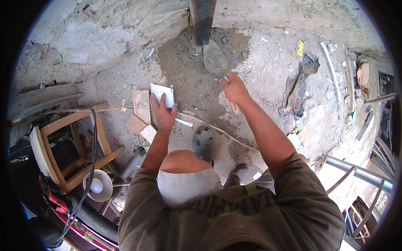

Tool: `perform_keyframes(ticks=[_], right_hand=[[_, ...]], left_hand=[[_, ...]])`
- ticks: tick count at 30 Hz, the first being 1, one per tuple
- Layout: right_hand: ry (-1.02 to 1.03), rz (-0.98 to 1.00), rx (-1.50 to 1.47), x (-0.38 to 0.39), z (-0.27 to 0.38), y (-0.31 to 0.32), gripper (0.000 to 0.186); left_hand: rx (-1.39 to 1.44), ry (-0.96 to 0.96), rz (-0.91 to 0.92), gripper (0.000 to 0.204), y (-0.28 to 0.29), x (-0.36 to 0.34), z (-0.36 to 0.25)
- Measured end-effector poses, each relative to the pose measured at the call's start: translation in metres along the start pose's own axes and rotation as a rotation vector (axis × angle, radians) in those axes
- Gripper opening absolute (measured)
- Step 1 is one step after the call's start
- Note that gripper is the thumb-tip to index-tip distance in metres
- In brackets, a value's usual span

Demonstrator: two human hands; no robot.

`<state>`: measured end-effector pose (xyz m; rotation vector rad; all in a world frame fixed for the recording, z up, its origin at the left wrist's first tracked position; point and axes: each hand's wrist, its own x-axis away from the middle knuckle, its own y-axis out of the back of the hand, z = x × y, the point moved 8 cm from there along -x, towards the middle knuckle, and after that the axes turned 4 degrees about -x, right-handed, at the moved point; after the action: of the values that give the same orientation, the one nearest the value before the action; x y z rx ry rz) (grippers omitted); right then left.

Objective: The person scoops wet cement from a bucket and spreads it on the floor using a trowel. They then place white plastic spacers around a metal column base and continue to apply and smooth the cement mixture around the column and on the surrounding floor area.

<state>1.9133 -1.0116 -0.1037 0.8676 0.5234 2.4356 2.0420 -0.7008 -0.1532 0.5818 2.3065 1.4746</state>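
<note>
My right hand (235, 89) is closed round the wooden handle of a trowel (215, 57). The trowel's flat grey blade lies on wet mortar (182, 52) at the foot of a dark metal post (203, 21). Fingers spread, my left hand (163, 113) rests on the near part of a pale square tile piece (164, 93) on the ground. Beside that piece, more broken tiles (142, 106) lie to the left, in beige and brownish tones.
A wooden stool frame (77, 165), a lamp with a white bulb (96, 185) and black cable stand at left. A thin stick (226, 133) crosses the ground before my feet. Dark cloth (298, 90) and scraps lie right. Rough walls (104, 37) meet behind the post.
</note>
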Motion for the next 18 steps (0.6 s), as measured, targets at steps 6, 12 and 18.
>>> perform_keyframes(ticks=[6,12,18], right_hand=[[0.120,-0.062,0.237,0.011,0.031,0.010,0.040],[0.090,0.049,0.357,0.012,0.033,-0.019,0.040],[0.123,-0.007,0.265,0.039,0.000,-0.021,0.034]], left_hand=[[-0.057,0.059,0.018,0.073,0.005,-0.003,-0.005],[-0.079,0.103,0.009,0.074,0.009,-0.007,-0.013],[-0.016,0.142,-0.027,0.081,0.017,-0.009,-0.015]])
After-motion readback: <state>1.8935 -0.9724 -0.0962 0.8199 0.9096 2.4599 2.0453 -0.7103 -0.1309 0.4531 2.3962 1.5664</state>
